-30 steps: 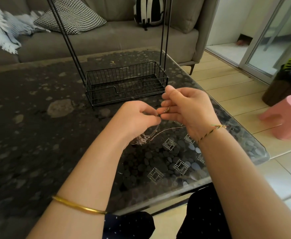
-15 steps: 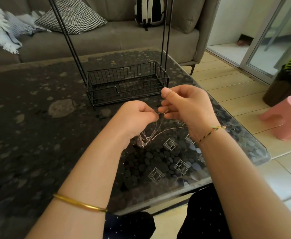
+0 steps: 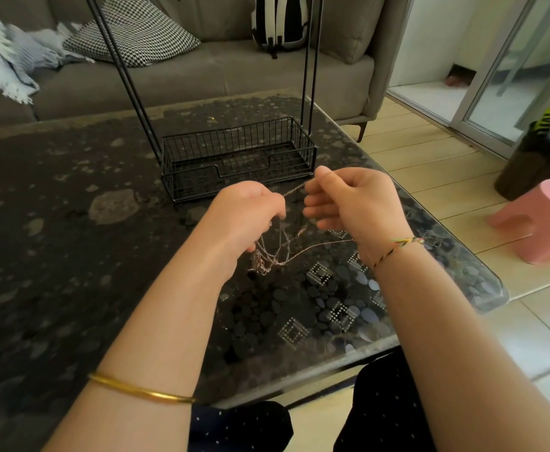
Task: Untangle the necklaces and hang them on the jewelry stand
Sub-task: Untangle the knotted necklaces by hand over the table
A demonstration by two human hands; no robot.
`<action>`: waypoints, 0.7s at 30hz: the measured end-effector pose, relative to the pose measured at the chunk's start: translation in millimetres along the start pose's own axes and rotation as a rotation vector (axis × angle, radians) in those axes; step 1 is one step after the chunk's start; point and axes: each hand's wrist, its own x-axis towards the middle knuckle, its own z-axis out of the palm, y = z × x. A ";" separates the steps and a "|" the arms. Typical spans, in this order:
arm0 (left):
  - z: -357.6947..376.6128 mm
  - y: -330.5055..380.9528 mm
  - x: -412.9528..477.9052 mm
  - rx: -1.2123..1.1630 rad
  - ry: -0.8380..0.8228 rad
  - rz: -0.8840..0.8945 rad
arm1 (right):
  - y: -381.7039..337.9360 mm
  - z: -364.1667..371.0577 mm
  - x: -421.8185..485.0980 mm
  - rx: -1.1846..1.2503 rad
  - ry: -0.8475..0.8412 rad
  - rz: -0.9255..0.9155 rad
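Since the earlier frames the two hands have been drawn apart, and one strand is now stretched between them.

The thin rose-gold chain necklaces (image 3: 268, 259) are held in the air just above the bench and are not yet hung. A knotted clump dangles below the left hand (image 3: 245, 212), whose fingers are curled and clamped on several strands, presumably to anchor the knot. In the right hand (image 3: 348, 200) a single strand is pinched between thumb and forefinger. The other fingers are loosely curled. It is judged that this strand is being teased out.

The black wire jewelry stand (image 3: 312, 158), with its basket base, is set just beyond the hands, within reach; its top is out of view.

The bench (image 3: 71, 256) is glass-topped over a dark pebble pattern. A grey fabric sofa (image 3: 201, 79) with a houndstooth cushion (image 3: 136, 34) is seen behind it, and a pink plastic stool (image 3: 537, 220) stands on the pale floor (image 3: 430, 158) to the right.
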 end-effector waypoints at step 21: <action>-10.0 -16.8 9.1 0.777 0.278 0.029 | 5.0 -6.7 4.2 -0.932 0.114 -0.182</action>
